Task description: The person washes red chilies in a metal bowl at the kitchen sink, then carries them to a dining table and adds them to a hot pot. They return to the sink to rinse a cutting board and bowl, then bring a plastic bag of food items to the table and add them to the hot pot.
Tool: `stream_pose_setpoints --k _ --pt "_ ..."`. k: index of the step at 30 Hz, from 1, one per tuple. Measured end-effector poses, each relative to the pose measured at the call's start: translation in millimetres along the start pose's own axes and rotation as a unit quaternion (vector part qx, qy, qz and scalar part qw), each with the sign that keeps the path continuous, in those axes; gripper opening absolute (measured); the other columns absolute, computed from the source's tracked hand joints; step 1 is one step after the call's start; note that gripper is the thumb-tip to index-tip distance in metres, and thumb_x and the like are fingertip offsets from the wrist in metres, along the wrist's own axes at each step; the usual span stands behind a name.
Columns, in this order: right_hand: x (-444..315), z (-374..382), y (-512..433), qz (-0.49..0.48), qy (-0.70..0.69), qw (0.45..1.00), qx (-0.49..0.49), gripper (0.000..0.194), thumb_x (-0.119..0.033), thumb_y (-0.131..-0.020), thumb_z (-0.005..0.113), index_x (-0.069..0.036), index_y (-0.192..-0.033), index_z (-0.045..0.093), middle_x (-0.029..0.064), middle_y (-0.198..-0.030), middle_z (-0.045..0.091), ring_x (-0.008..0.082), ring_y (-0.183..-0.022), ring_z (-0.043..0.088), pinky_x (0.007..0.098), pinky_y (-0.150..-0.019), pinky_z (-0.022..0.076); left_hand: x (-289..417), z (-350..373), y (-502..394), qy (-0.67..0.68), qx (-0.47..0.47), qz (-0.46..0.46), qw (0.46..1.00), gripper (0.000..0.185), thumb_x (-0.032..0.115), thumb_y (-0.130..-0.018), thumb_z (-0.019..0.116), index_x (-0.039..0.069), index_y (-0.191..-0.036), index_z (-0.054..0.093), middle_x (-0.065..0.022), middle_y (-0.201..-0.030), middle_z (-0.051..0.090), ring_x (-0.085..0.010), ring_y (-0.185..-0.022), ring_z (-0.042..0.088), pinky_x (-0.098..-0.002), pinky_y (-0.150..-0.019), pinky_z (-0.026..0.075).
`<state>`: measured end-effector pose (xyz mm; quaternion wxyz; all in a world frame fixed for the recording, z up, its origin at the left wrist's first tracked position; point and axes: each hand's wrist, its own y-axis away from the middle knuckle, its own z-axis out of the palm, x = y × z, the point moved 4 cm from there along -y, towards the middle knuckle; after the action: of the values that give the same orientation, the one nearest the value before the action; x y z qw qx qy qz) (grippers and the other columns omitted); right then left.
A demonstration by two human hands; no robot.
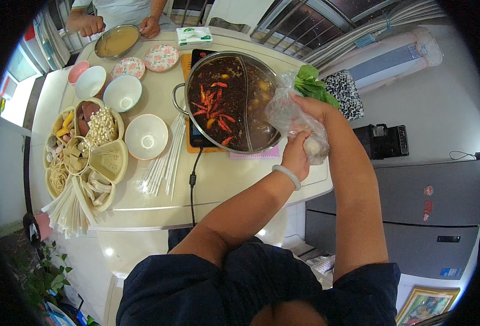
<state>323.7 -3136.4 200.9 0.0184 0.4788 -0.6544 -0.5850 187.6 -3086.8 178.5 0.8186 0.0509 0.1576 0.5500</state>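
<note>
Both my hands hold a clear plastic bag (283, 104) at the right rim of a divided steel hot pot (187, 87). My left hand (297, 157) grips the bag's lower part, beside a pale round lump inside it. My right hand (315, 109) holds the bag's upper right side, close to leafy greens (307, 83). What else the bag contains is unclear. Dark broth with red chillies (213, 106) fills the pot's left compartment; the right one holds brown broth with yellowish pieces. The pot stands on a black cooktop (199, 140) over a wooden board (186, 65).
Left of the pot are white bowls (146, 137), floral plates (161, 58), white sticks (167, 163) and a sectioned food tray (119, 163). Across the table, another person's hands are by a steel basin (117, 40). A cable (192, 179) crosses the near edge. Tissues (194, 36) lie behind the pot.
</note>
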Motion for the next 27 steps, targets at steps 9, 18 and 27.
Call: stream_pose_setpoints --k 9,18,27 --pt "12 -7 -3 -0.09 -0.09 0.988 -0.088 0.055 -0.048 -0.093 0.033 -0.005 -0.122 0.051 0.0134 -0.117 0.054 0.0222 -0.098 0.055 0.0342 -0.084 0.0464 -3 -12 -19 -0.073 0.012 0.077 0.994 0.033 0.027 -0.087 0.05 0.013 -0.117 0.046 -0.0054 -0.109 0.054 -0.0206 -0.099 0.054 -0.0344 -0.086 0.045" --pt "26 -16 -6 -0.07 -0.055 0.996 -0.015 0.055 -0.048 -0.092 0.038 -0.002 -0.118 0.053 0.013 -0.113 0.057 0.0222 -0.096 0.057 0.0331 -0.087 0.0443 -9 -2 -12 -0.068 -0.002 0.067 0.995 0.034 0.03 -0.087 0.051 0.014 -0.117 0.047 -0.0029 -0.109 0.055 -0.0193 -0.099 0.055 -0.034 -0.084 0.045" --pt "29 -7 10 -0.048 -0.111 0.992 0.037 0.053 -0.049 -0.089 0.045 -0.004 -0.114 0.055 0.0118 -0.109 0.059 0.0222 -0.093 0.057 0.0338 -0.083 0.0462 -5 -5 -17 -0.033 -0.03 0.026 0.999 0.034 0.027 -0.087 0.051 0.012 -0.117 0.046 -0.0051 -0.108 0.056 -0.0204 -0.1 0.056 -0.0348 -0.087 0.046"
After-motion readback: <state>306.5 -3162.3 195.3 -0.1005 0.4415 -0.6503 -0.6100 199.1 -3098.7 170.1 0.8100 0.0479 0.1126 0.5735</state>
